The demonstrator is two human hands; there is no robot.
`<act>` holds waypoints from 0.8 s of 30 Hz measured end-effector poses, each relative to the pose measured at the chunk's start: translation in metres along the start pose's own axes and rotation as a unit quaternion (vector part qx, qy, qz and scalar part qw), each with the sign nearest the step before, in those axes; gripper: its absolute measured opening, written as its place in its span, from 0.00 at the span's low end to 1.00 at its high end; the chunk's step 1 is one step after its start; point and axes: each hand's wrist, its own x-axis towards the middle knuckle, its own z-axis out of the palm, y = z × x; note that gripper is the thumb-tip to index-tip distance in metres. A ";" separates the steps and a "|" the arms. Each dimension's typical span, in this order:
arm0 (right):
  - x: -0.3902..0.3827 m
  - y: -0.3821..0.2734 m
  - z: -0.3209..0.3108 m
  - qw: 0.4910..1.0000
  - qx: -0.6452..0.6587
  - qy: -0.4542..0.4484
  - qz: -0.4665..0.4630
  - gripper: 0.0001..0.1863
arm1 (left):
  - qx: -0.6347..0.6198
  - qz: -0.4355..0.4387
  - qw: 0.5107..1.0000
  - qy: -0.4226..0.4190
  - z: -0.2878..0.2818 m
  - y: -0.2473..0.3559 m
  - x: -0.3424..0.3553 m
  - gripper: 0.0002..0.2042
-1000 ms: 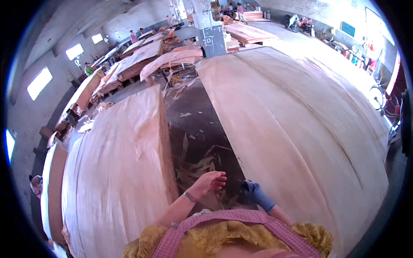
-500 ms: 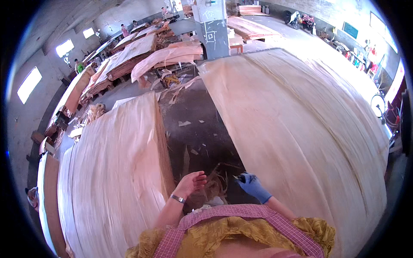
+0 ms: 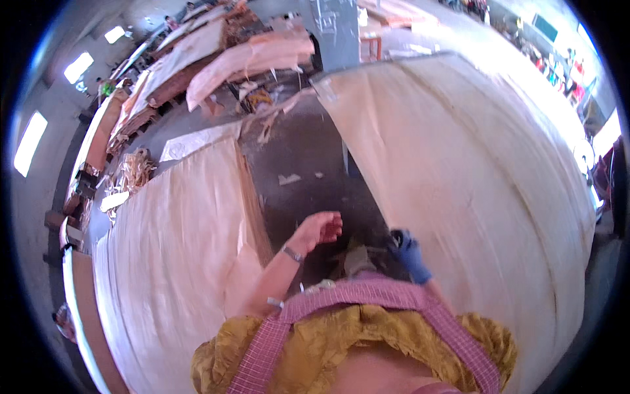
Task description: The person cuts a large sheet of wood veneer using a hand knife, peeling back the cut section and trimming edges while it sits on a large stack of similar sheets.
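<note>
My left hand [image 3: 321, 230], bare and with a watch [image 3: 293, 254] on its wrist, hovers over the dark gap between two stacks of wood veneer sheets. Its fingers are loosely bent and apart from the sheets, with nothing visible in them. My right hand [image 3: 409, 255] wears a blue glove and is closed beside the inner edge of the right veneer stack [image 3: 453, 171]. A small dark thing shows at its fingers, too blurred to name. The left veneer stack [image 3: 177, 230] lies beyond my left forearm, its layered side facing the gap.
Scraps litter the dark floor [image 3: 295, 151] between the stacks. A grey pillar [image 3: 338, 39] rises beyond the right stack. Farther back lie more veneer piles [image 3: 252, 59], and a bundle of strips [image 3: 136, 172] sits at the left. A person [image 3: 64, 322] is partly visible at the far left.
Both my hands have moved forward, away from my body, and the right also slightly rightward. The left fingers are more bent than before. The view has tilted further down.
</note>
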 end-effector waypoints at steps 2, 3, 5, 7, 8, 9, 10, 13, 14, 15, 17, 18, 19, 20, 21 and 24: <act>0.058 0.002 0.000 0.992 0.012 -0.036 0.121 0.34 | -0.003 0.016 1.000 0.002 -0.001 0.036 0.021 0.14; 0.088 -0.002 0.000 0.986 -0.022 -0.065 0.151 0.38 | 0.002 0.001 1.000 0.029 -0.007 0.052 0.037 0.14; 0.143 0.009 0.007 0.976 -0.047 -0.097 0.191 0.42 | 0.012 -0.025 0.999 0.046 -0.019 0.076 0.066 0.15; 0.168 0.024 0.022 0.968 -0.141 -0.083 0.188 0.46 | 0.033 -0.070 0.996 0.041 -0.024 0.093 0.094 0.15; 0.168 0.022 0.027 0.965 -0.132 -0.097 0.203 0.46 | 0.049 -0.094 0.994 0.040 -0.030 0.096 0.100 0.16; 0.181 0.020 0.025 0.958 -0.148 -0.128 0.211 0.47 | 0.053 -0.107 0.992 0.038 -0.034 0.106 0.118 0.16; 0.190 0.020 0.025 0.948 -0.163 -0.158 0.221 0.48 | 0.073 -0.124 0.989 0.033 -0.037 0.115 0.138 0.16; 0.191 0.027 0.040 0.955 -0.187 -0.129 0.189 0.48 | 0.070 -0.161 0.984 0.018 -0.064 0.129 0.213 0.22; 0.190 0.031 0.046 0.953 -0.190 -0.133 0.197 0.48 | 0.063 -0.169 0.983 0.026 -0.067 0.137 0.247 0.25; 0.183 0.037 0.051 0.950 -0.208 -0.119 0.202 0.49 | 0.081 -0.146 0.985 0.033 -0.056 0.149 0.277 0.27; 0.184 0.037 0.055 0.946 -0.226 -0.105 0.207 0.49 | 0.100 -0.086 0.988 0.083 -0.060 0.176 0.340 0.31; 0.191 0.031 0.054 0.940 -0.211 -0.122 0.237 0.48 | 0.102 -0.051 0.986 0.125 -0.076 0.189 0.373 0.32; 0.189 0.027 0.052 0.927 -0.199 -0.137 0.288 0.47 | 0.077 -0.018 0.991 0.111 -0.067 0.205 0.397 0.28; 0.199 0.019 0.050 0.925 -0.181 -0.138 0.303 0.46 | 0.100 0.022 0.971 0.215 -0.089 0.224 0.424 0.24; 0.216 0.007 0.051 0.934 -0.175 -0.138 0.279 0.46 | 0.051 0.142 0.955 0.256 -0.140 0.243 0.448 0.20; 0.203 0.003 0.056 0.887 -0.145 -0.090 0.429 0.47 | 0.004 0.075 0.954 0.291 -0.097 0.252 0.477 0.16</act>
